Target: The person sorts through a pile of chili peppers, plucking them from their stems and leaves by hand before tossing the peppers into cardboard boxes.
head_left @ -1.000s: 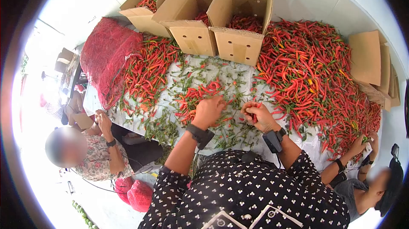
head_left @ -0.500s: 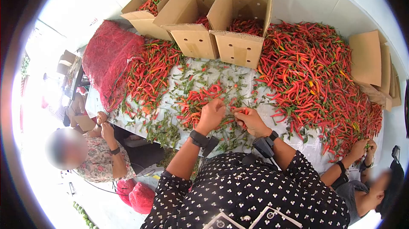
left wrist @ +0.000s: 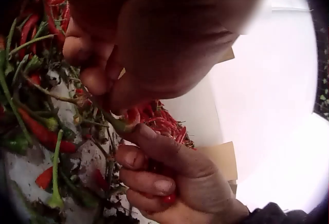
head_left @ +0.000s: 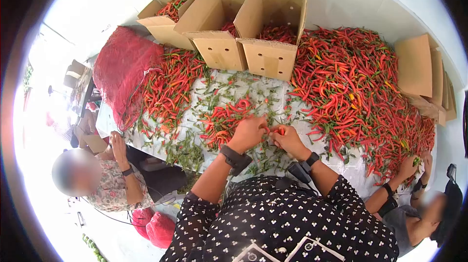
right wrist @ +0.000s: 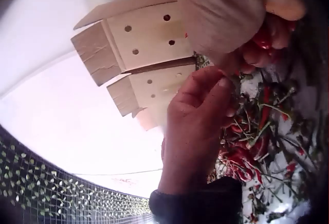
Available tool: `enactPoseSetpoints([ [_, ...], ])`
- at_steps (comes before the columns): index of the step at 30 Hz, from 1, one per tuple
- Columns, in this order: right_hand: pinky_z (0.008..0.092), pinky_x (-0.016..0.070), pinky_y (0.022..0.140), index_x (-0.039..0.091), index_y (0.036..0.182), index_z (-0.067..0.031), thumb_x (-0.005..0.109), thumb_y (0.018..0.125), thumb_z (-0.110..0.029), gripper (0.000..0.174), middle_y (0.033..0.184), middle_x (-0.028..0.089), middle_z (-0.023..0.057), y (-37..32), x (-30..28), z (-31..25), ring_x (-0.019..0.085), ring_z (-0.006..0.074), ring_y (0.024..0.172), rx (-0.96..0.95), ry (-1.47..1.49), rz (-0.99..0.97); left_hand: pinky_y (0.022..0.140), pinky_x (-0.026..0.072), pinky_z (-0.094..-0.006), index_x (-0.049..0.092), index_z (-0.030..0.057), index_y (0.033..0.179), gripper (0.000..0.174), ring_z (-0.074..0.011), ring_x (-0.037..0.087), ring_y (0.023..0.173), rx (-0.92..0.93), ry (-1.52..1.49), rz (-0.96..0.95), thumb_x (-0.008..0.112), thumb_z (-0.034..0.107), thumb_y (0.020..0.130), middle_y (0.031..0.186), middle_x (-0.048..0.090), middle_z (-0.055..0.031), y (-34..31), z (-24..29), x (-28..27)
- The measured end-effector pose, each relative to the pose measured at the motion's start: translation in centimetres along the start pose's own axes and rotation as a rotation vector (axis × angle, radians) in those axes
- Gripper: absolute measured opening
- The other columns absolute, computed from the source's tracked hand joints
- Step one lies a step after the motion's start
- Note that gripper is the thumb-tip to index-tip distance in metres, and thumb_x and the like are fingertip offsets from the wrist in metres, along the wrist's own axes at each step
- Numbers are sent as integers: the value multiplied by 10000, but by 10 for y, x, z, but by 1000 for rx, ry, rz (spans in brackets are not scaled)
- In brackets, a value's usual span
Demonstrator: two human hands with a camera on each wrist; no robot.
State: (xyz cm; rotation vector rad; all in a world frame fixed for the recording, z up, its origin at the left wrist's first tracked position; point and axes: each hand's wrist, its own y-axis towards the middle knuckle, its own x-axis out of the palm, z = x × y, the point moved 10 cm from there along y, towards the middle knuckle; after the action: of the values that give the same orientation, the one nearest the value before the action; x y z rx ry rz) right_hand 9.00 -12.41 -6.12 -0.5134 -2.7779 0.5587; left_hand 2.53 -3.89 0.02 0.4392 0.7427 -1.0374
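Note:
Over the middle of the table my two hands meet at a chili pepper. My left hand (head_left: 248, 134) pinches its green stem (left wrist: 121, 125) between thumb and finger. My right hand (head_left: 288, 140) grips the pepper, with its thumb right beside the stem end. More red chili (right wrist: 263, 38) shows inside the right hand's curled fingers; a red tip (left wrist: 169, 198) pokes out below them. Under the left hand lies a small heap of red chilies (head_left: 219, 121). Plucked green stems (head_left: 185, 151) are scattered around it on the white tabletop (head_left: 304, 130).
A large chili pile (head_left: 351, 86) spreads to the right, a smaller pile (head_left: 170, 79) to the left beside a red mesh sack (head_left: 124, 62). Cardboard boxes (head_left: 267, 57) holding chilies line the back. One person (head_left: 114, 174) sits at left, another (head_left: 409, 213) at right.
My right hand has moved left and my left hand slightly right, so the hands, apart a second ago, now meet at the pepper. The piles and boxes stay where they were.

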Motion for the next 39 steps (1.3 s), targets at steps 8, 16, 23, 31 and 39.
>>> enactPoseSetpoints([
  [8,197,300,428,582,890,-17,559,801,-54,99,629,501,-5,-2,2,-12,406,49,479,2,209,-15,621,470,-399,576,47,914,200,-319,577,791,139,37,250,599,81,719,841,563,-116,-13,48,-36],
  [16,195,295,415,589,895,-11,534,811,-33,102,636,511,-8,-9,7,-8,406,42,479,85,285,-113,555,461,-332,587,13,863,156,-271,589,666,191,120,234,626,95,735,747,569,-118,-19,47,-17],
  [23,219,404,497,629,942,20,544,794,-68,192,660,571,16,5,-8,2,491,56,554,-238,-94,51,494,408,-248,625,-17,854,175,-69,509,532,-356,-495,-11,603,151,808,610,566,-16,-24,-12,21],
  [31,217,372,478,601,968,1,537,793,-53,194,667,564,19,-2,-6,-25,459,52,530,-347,-107,136,484,361,-199,614,-27,855,132,-42,451,530,-430,-798,17,582,93,810,631,543,21,-17,-31,35],
  [39,203,313,436,549,920,-42,470,827,-52,123,735,526,37,-4,-17,1,430,71,524,91,862,-98,545,421,-246,632,-7,800,183,-95,520,571,-275,-815,-414,567,162,827,653,585,-28,-22,-6,38],
])
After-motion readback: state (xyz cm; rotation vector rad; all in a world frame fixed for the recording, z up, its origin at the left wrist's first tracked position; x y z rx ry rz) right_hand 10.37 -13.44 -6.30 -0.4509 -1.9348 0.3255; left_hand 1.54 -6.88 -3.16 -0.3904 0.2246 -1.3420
